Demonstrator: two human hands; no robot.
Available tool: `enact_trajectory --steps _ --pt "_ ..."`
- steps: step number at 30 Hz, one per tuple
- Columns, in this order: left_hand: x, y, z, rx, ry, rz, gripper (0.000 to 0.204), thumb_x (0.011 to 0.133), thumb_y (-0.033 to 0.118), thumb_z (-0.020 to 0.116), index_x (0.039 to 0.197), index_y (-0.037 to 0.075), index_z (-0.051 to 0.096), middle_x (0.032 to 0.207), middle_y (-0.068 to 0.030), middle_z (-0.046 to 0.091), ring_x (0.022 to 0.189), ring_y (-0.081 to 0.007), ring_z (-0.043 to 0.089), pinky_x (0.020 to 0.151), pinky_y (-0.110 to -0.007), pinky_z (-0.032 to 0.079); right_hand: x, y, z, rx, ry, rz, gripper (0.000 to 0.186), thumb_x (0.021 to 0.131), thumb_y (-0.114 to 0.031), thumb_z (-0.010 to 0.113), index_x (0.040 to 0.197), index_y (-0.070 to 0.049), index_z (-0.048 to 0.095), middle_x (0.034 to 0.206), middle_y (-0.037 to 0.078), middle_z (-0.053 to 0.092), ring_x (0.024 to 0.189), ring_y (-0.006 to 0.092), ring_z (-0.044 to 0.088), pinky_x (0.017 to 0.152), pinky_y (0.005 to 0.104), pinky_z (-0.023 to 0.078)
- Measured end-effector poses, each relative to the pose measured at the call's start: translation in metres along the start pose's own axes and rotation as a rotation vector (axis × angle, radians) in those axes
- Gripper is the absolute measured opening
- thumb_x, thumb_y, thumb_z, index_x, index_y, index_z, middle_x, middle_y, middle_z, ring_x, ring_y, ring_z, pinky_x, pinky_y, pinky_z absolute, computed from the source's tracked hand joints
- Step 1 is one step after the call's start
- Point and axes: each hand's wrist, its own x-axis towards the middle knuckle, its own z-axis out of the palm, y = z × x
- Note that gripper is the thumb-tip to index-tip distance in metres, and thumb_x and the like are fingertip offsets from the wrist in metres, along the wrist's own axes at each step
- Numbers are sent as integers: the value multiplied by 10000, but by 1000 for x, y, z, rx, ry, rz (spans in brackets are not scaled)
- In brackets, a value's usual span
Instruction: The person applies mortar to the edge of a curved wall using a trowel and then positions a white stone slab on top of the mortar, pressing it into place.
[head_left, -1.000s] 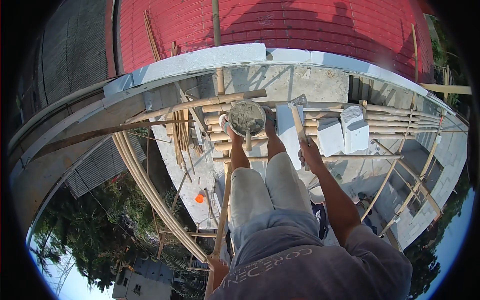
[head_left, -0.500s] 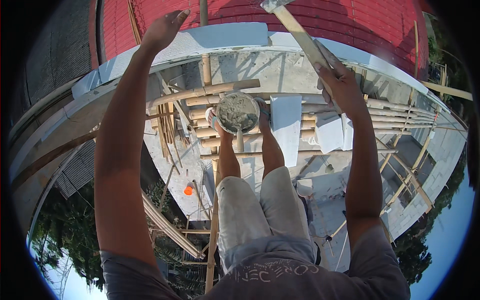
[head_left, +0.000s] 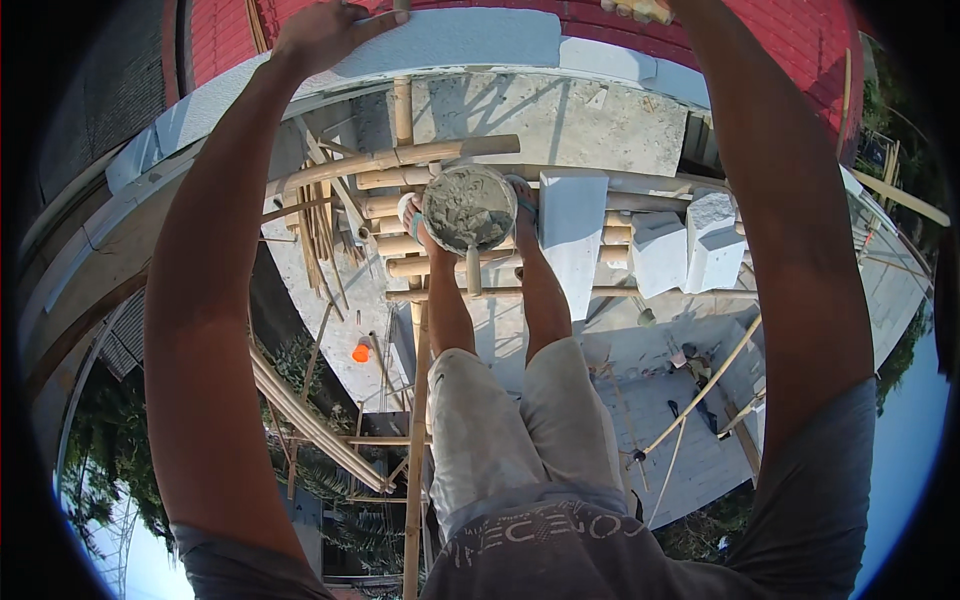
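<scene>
My left hand rests on the top of a pale block wall, thumb stretched along a long white block; its upper fingers meet the picture's top edge. My right hand is raised over the wall at the top edge and mostly cut off. Its fingers look curled round the hammer's handle; the hammer's head is out of the picture. Between my feet stands a round bucket of wet grey mortar. A trowel lies in it, its handle pointing toward me.
I stand on a bamboo scaffold. A long white block and smaller blocks lie on the poles to my right. Thin sticks lean at the left. An orange container sits far below. A red roof lies beyond the wall.
My left hand has come down onto the block. My right hand has moved up and forward, carrying the hammer out of the picture. The view has shifted slightly.
</scene>
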Motion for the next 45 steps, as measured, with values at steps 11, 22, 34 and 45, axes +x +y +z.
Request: enact_trajectory --steps 11,22,34,45 --pt "4 3 3 10 -9 -55 802 815 791 403 1092 96 691 889 -116 692 824 -245 681 755 -395 512 12 2 5 -96 37 -9 506 856 -281 669 1275 -26 541 1069 203 591 1007 290 534 863 383 420" --pt "2 4 4 -53 -5 -94 805 798 815 381 1096 137 696 846 -100 697 830 -257 683 771 -413 516 -61 82 64 -661 759 -399 389 942 -372 578 1190 -74 536 725 75 593 573 144 597 514 311 488" --pt "4 4 2 -73 -92 -157 903 693 908 385 1141 190 699 757 -57 669 888 -207 677 760 -389 524 -116 146 188 -266 502 69 333 922 -236 588 1168 -63 445 878 259 649 807 464 630 632 486 516" --pt "2 6 0 -58 -124 -168 993 649 957 311 1153 190 688 936 -84 692 993 -227 656 862 -396 509 -119 146 201 -214 448 -74 250 939 -145 579 1154 -74 474 801 215 632 711 382 653 602 405 498"
